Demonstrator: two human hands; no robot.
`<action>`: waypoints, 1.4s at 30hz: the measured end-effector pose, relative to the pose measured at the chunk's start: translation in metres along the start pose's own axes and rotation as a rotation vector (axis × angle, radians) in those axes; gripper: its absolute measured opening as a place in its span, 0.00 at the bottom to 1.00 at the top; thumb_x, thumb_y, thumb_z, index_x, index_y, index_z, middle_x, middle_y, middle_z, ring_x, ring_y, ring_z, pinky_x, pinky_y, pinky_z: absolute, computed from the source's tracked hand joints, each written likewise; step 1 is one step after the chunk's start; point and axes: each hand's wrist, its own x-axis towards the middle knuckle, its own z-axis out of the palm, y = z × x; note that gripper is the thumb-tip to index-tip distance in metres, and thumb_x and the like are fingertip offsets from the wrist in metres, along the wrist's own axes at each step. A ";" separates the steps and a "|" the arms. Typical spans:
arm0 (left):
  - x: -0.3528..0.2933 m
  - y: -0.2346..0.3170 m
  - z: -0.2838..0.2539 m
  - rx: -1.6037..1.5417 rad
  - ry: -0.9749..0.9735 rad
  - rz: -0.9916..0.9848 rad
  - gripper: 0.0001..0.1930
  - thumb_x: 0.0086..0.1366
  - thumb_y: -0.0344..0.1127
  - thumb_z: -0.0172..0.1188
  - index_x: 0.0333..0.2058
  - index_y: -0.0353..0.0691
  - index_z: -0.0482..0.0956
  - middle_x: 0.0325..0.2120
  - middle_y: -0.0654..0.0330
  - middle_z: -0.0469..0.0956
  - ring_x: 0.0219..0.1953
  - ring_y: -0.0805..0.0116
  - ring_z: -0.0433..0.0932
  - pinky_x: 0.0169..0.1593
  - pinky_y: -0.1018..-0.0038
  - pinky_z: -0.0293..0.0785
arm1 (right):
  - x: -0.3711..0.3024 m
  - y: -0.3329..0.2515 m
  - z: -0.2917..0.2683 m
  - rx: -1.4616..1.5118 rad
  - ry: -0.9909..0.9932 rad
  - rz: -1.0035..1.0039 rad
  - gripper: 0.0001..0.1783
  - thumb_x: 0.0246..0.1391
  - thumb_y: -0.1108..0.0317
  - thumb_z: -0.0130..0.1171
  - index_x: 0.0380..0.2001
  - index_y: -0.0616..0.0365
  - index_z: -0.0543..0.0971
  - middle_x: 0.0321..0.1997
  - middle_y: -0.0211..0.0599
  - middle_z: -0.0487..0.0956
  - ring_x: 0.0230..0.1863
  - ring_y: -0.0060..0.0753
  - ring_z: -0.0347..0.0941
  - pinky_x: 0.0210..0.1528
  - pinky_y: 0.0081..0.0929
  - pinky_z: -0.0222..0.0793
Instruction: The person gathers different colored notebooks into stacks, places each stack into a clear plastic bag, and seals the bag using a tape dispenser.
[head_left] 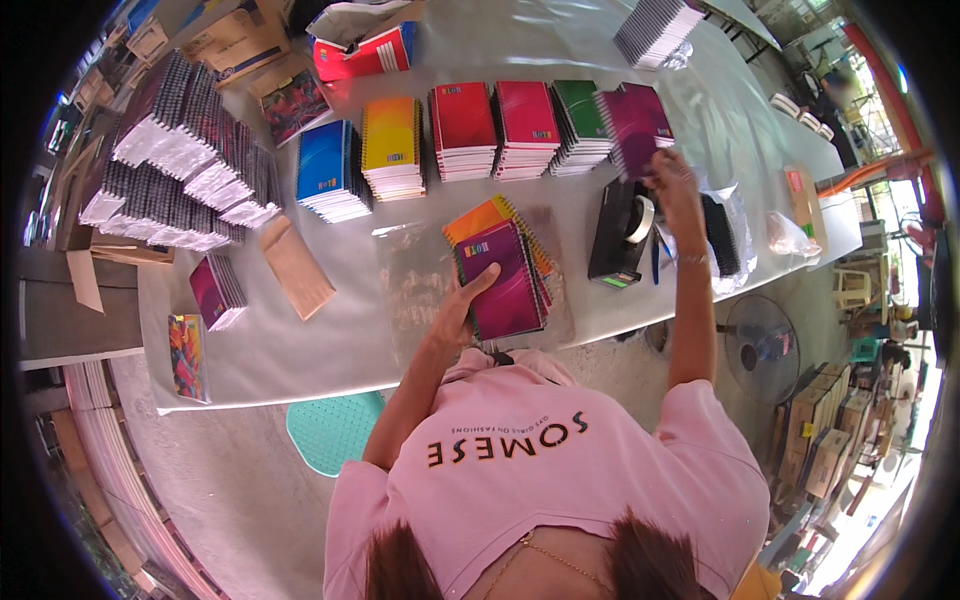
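Observation:
My left hand (pixel 466 303) is closed on a fanned bunch of spiral notebooks, its thumb lying over the purple notebook (pixel 508 288) on top. An orange-yellow notebook (pixel 480 216) sticks out beneath at the far side. Over at the right, my right hand (pixel 676 185) pinches a single purple notebook (pixel 630 128) by its near right corner, tilted above the purple stack (pixel 655 112). Along the row to its left stand stacks of green (pixel 580 105), pink (pixel 525 112), red (pixel 462 115), yellow (pixel 390 130) and blue notebooks (pixel 325 165). Clear plastic (pixel 405 275) lies under the left hand's bunch.
A black tape dispenser (pixel 610 240) and a blue pen (pixel 656 258) lie near my right forearm. Large notebook piles (pixel 180 150) crowd the left, beside a brown envelope (pixel 298 268) and a small purple stack (pixel 218 292). A fan (pixel 762 350) stands beyond the table's right edge.

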 end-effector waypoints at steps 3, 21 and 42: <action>-0.001 0.002 0.000 -0.039 0.012 -0.001 0.30 0.58 0.37 0.66 0.56 0.44 0.61 0.46 0.56 0.74 0.46 0.64 0.78 0.48 0.61 0.79 | 0.080 0.004 -0.058 -0.121 0.190 -0.077 0.15 0.57 0.63 0.61 0.46 0.56 0.76 0.36 0.28 0.79 0.37 0.19 0.75 0.36 0.21 0.72; -0.021 0.014 -0.006 -0.027 0.183 0.214 0.28 0.60 0.47 0.64 0.54 0.44 0.63 0.43 0.60 0.74 0.43 0.70 0.77 0.46 0.70 0.78 | 0.030 0.066 0.195 -1.186 -0.360 -0.888 0.29 0.49 0.63 0.62 0.56 0.49 0.72 0.60 0.37 0.71 0.64 0.39 0.63 0.70 0.39 0.46; -0.036 0.019 -0.035 -0.027 0.140 0.367 0.30 0.58 0.35 0.65 0.55 0.45 0.59 0.45 0.58 0.72 0.45 0.67 0.77 0.46 0.67 0.79 | -0.070 0.042 0.205 -0.717 -0.507 -0.356 0.26 0.49 0.56 0.66 0.48 0.58 0.73 0.44 0.43 0.77 0.45 0.38 0.74 0.48 0.33 0.68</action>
